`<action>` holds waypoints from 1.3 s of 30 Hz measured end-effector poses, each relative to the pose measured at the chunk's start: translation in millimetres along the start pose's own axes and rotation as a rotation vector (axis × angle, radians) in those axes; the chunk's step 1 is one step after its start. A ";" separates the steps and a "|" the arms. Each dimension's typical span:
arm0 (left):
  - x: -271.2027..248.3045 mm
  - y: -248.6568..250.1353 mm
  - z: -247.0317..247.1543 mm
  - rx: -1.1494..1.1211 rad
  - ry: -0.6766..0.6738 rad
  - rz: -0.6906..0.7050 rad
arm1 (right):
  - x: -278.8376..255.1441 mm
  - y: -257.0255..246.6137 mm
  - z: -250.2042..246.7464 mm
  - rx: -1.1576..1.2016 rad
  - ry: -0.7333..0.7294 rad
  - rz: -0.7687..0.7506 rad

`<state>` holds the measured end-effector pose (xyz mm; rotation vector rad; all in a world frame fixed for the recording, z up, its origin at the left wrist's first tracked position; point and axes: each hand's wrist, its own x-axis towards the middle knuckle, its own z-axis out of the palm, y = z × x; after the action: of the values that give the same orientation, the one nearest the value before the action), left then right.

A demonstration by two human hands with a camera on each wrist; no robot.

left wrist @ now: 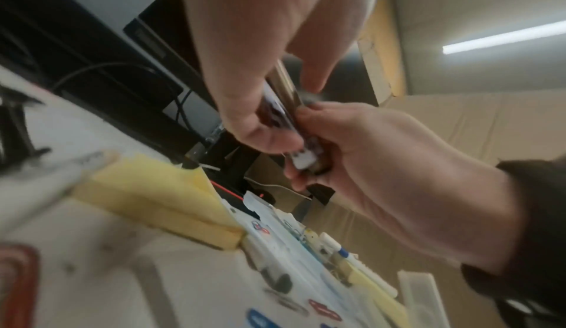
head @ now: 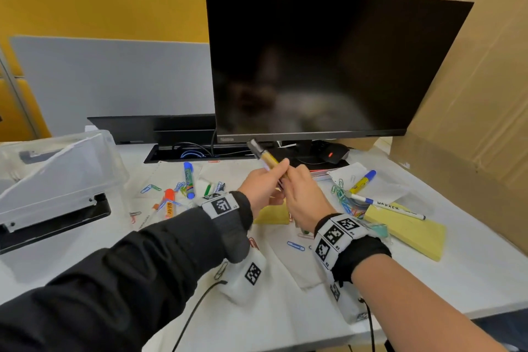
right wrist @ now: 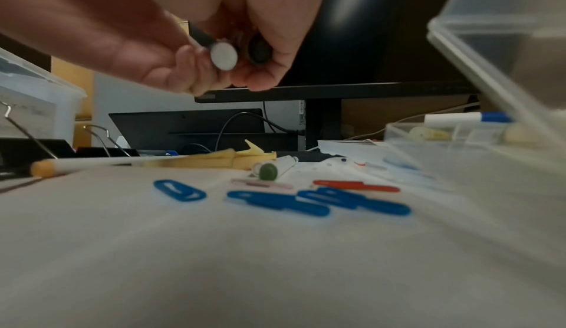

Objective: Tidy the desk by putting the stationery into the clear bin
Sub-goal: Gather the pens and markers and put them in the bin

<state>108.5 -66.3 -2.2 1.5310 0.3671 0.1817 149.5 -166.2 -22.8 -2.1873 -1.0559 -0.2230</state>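
Both forearms reach fwd over the desk [head: 471, 280] and meet just in front of the monitor [head: 328, 66], below its bottom edge. Left hand [head: 261, 187] comes in from the left in a dark sleeve, thumb up top; right hand [head: 303, 197] comes in bare-armed w/ a tag-printed wrist band, back of hand up. The two hands touch.

Between them: a gold marker [head: 268, 158] w/ a dark cap, tilted up and away toward the monitor's lower bezel. Left thumb & fingers curl round its barrel; right fingers pinch the near end from the other side. Left wrist view shows a 2nd pen, white w/ purple print [left wrist: 287, 125], bundled alongside the gold one in the same grip. Right wrist view: two round butt ends poke out of the closed fingers, one whitish [right wrist: 224, 56], one dark [right wrist: 259, 51]. Blurry, so can't tell exactly which finger presses which pen.

Clear bin [head: 57, 171] sits well left of the monitor, at the desk's left edge, apart from both hands. Rest of the stationery lies below the monitor on the desk: blue-capped marker [head: 188, 180], orange marker [head: 169, 203], white marker [head: 388, 206], yellow sticky pads [head: 411, 234], coloured paper clips [head: 343, 197].
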 end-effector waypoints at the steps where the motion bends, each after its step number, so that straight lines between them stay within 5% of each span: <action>1: 1.6 -2.6 -1.2 0.008 0.052 -0.004 | -1.3 -1.2 -0.2 -0.025 -0.022 -0.027; 4: 4.6 -4.3 -11.0 0.090 0.203 0.006 | 1.8 5.5 -2.1 -0.277 0.082 0.043; 8: -3.1 3.1 -38.4 0.295 0.278 0.142 | 10.8 25.4 -10.8 -0.565 0.065 0.565; 12: -18.8 4.8 -79.4 0.641 0.385 0.243 | 20.4 48.9 -17.3 -0.623 -0.045 0.792; 17: -24.6 1.7 -127.6 0.818 0.551 0.194 | 26.6 76.4 -31.8 -0.494 -0.114 1.026; 32: 10.0 -18.5 -132.3 1.182 0.401 0.001 | 31.2 81.5 -28.1 -0.558 -0.156 0.991; 39: 21.8 -21.0 -131.3 1.349 0.280 -0.167 | 32.2 73.8 -37.0 -0.480 0.108 0.869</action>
<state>81.3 63.5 -25.6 2.7895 0.9504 -0.0151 230.5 -202.0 -19.1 -2.8011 0.0905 -0.1972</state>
